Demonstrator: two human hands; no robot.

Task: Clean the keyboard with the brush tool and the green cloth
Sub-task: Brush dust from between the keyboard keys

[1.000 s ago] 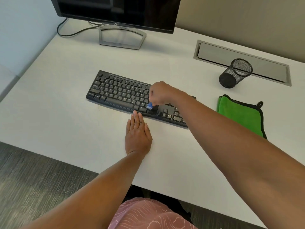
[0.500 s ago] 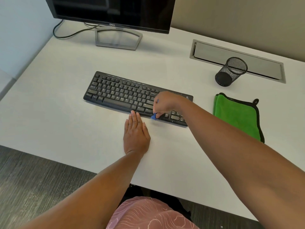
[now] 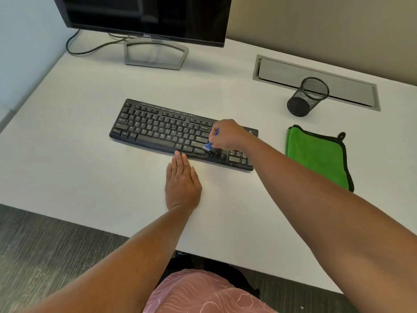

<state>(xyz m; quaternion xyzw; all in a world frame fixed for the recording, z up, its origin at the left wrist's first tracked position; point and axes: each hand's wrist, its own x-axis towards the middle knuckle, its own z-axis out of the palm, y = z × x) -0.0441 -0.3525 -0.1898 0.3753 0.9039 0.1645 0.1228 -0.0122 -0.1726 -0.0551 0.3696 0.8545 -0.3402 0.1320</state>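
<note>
White desk (image 3: 67,177): carrying every item.
Left hand (image 3: 182,184): lying flat near the front edge, fingers straight, fingertips touching the keyboard's front rim.
Keyboard (image 3: 162,132): lying mid-desk, long axis running left to right and slanting toward the front edge at its right end; probably light and rigid, likely sliding unless braced.
Brush tool (image 3: 211,142): blue, slim, probably light; bristles pointing down onto right-hand keys.
Right hand (image 3: 228,134): gripping the brush handle.
Green cloth (image 3: 316,154): soft, lying flat near the right edge, untouched.
</note>
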